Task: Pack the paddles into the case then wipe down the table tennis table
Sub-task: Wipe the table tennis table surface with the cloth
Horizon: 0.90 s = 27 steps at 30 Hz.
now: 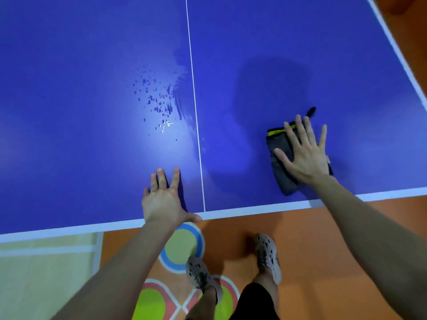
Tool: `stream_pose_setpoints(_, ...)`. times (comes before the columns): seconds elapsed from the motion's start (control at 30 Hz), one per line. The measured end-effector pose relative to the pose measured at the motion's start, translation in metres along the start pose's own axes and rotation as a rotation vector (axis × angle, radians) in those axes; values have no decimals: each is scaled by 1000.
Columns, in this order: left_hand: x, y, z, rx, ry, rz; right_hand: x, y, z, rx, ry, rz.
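Blue table tennis table (69, 112) fills the upper view, seen from its near end. White centre line (195, 107) runs away from the near edge stripe (69, 228).

Right hand (305, 155): flat, fingers spread and straight, palm pressing down on a folded grey cloth (280, 144) with yellow and black trim. Nothing gripped. Cloth lies on the right half of the table, near the end edge and well right of the centre line. A small black piece (310, 110) shows just beyond the fingertips; cannot tell if it belongs to the cloth.

Left hand (164, 199): open, fingers straight, resting on the bare surface just left of the centre line, thumb lying over the edge stripe.

Dark droplets (157, 98) scattered left of the centre line, with a wet smear alongside it.

Below the edge: orange floor (323, 239) with coloured circles, and two perforated shoes (269, 255).
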State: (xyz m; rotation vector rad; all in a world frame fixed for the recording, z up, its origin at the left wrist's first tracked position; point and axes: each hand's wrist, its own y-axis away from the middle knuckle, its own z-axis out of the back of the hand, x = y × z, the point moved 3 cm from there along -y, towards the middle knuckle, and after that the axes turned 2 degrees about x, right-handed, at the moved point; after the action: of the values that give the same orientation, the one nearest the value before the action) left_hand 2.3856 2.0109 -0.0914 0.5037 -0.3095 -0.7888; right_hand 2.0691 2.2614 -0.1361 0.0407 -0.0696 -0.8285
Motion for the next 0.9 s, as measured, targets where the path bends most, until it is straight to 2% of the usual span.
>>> stream_pose_setpoints(0.07, 1, 0, -1, -14, -9, 4, 16, 0, -8, -8, -38, 29)
stream_pose_setpoints(0.17, -1, 0, 1, -30, -20, -7, 85, 8, -18, -62, -116, -232)
stream_pose_setpoints(0.2, -2, 1, 2, -29, -16, -5, 120, 12, -18, -85, -137, -258)
stream_pose_setpoints(0.3, -2, 1, 5, -19, -9, 8, 229, 18, -15, -83, -197, -49)
stream_pose_setpoints(0.37, -2, 1, 5, 1, -7, 3, 263, 22, -17, -32, -196, 113)
stream_pose_setpoints(0.43, 1, 0, 5, 21, -44, -8, 249, 22, -22, -32, -183, 246)
stream_pose_setpoints(0.5, 4, 0, 6, 31, -77, -27, 199, 21, -23, -75, -152, 296)
stream_pose_setpoints(0.57, 5, -1, 6, 33, -101, -36, 118, 26, -21, -92, -113, 147)
stream_pose_setpoints(0.67, 3, -4, 5, 27, -131, -30, -16, 48, -13, -62, -111, -207)
stream_pose_setpoints(0.73, 3, -5, 5, 27, -145, -22, -58, 64, -8, -54, -157, -425)
stream_pose_setpoints(0.77, 4, -4, 6, 27, -149, -19, -56, 69, -8, -61, -175, -534)
stream_pose_setpoints(0.83, 4, -4, 6, 21, -157, -11, -7, 70, -9, -87, -222, -696)
stream_pose_setpoints(0.9, 5, -5, 5, 16, -165, -9, 81, 70, -11, -103, -220, -647)
